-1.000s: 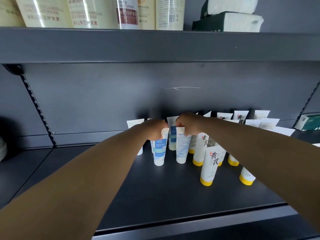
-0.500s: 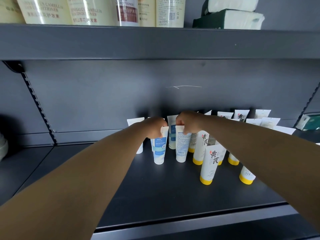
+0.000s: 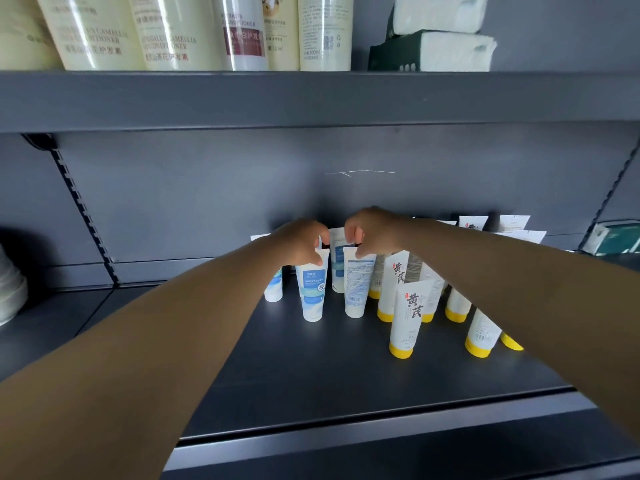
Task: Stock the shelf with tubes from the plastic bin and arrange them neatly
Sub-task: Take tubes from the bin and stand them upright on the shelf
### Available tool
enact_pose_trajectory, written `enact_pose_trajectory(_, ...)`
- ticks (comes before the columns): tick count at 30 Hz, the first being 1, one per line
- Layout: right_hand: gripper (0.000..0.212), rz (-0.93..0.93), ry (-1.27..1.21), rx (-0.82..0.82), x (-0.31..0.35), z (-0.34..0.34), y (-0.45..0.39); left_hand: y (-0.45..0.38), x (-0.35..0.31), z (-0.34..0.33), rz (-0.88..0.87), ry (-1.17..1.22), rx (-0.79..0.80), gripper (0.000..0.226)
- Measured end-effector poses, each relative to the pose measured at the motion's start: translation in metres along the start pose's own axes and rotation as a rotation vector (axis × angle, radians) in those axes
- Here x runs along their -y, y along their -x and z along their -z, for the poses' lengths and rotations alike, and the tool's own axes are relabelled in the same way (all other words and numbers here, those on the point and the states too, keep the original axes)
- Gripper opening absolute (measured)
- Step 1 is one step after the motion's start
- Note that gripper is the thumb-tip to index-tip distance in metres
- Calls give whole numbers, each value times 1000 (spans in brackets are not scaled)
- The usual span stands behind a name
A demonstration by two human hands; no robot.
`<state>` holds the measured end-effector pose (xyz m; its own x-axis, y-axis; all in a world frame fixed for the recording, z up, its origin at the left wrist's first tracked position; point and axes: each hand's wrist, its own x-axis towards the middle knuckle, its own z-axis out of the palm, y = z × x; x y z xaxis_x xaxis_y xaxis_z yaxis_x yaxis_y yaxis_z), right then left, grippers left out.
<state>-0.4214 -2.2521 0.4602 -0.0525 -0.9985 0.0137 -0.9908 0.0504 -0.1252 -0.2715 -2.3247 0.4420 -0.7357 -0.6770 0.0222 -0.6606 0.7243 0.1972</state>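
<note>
Fingers (image 3: 320, 252) of the left hand (image 3: 301, 242) are pinching the blue-label tube (image 3: 311, 292) top. The back-facing tube (image 3: 356, 285) is being pinched by the right hand (image 3: 374, 230). Both are standing on the shelf (image 3: 311, 368).

We see white tubes with blue labels (image 3: 312, 289) standing cap-down on the dark shelf (image 3: 311, 368). Beside them, to the right, stand white tubes with yellow caps (image 3: 408, 317).

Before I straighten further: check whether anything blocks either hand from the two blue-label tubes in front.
Nothing does. The left hand already pinches the top of the blue-label tube, and the right hand pinches the one beside it.
</note>
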Motion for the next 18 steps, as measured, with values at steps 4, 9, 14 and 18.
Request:
enact_pose_trajectory(4, 27, 44, 21, -18, 1, 12, 31, 23, -21, 10, 3, -1, -43, 40)
enact_pose_trajectory(9, 26, 77, 14, -17, -4, 30, 95, 68, -69, 17, 35, 18, -65, 42)
enact_pose_trajectory(14, 26, 134, -1, -16, -24, 34, 176, 122, -130, -2, 99, -5, -38, 39)
enact_pose_trajectory(18, 25, 148, -11, 43, -51, 21, 251, 167, -192, -34, 162, 43, 4, 37)
